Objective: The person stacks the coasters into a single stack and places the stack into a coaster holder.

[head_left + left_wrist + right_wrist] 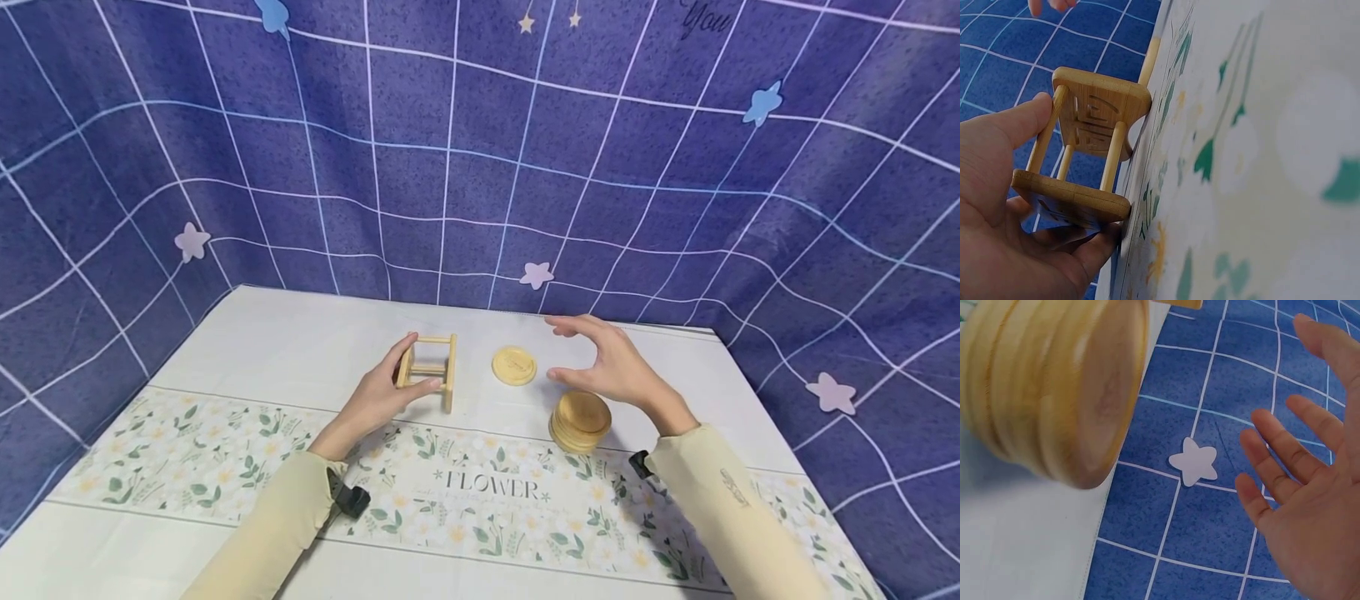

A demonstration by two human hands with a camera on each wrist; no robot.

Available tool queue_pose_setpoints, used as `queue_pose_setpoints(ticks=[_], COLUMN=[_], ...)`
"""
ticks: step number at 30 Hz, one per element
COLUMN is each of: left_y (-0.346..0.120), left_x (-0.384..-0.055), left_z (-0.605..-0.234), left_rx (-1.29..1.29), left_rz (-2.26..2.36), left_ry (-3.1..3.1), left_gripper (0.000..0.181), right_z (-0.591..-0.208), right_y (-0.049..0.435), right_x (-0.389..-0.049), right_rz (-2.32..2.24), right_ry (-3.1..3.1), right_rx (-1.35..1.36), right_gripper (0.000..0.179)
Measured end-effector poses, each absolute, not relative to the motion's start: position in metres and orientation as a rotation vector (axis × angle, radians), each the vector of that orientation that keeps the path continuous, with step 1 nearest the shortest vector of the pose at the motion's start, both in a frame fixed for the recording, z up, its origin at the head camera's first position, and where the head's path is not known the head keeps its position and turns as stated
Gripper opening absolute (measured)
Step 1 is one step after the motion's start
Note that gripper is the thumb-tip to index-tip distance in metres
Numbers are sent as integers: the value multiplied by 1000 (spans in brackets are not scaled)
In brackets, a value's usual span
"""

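My left hand grips a small wooden coaster holder from its left side. In the left wrist view the thumb lies along one dowel of the holder, and the other fingers are under its near end panel, partly hidden. The holder has two slotted end panels joined by round dowels, with no coaster between them. My right hand hovers with fingers spread and nothing in them, just behind a stack of round wooden coasters. A single round coaster lies flat between the holder and the right hand.
A white tablecloth with a flowered band covers the table. Behind it and at both sides hangs a blue gridded curtain with stars. Dark wrist devices sit at the sleeves.
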State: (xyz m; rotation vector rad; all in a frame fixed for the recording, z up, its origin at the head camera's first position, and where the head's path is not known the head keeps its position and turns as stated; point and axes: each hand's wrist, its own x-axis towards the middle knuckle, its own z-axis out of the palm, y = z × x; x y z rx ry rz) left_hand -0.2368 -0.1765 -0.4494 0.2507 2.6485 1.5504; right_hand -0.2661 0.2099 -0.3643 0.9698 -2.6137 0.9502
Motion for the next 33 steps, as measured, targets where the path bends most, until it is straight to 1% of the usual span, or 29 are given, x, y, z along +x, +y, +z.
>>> queue_pose_setpoints(ticks=[9,15,25,33], left_y=[-176,-175,-176,-177], left_x=[-238,-238,-238,-236], left_z=[-449,-448,-450,-449], left_rx=[257,249,249,247], left_rz=[1549,1524,1521,1539], left_ry=[2652,2670,2677,2656], left_gripper=[101,99,100,100], right_z=[-364,-366,-367,-358], right_y=[199,198,198,192], right_x=[-278,-283,-296,-305], right_rz=[930,919,935,905], right_ry=[-2692,-2735,-2786,-2885], right_rx=[947,974,987,1001], right_gripper=[77,76,76,76])
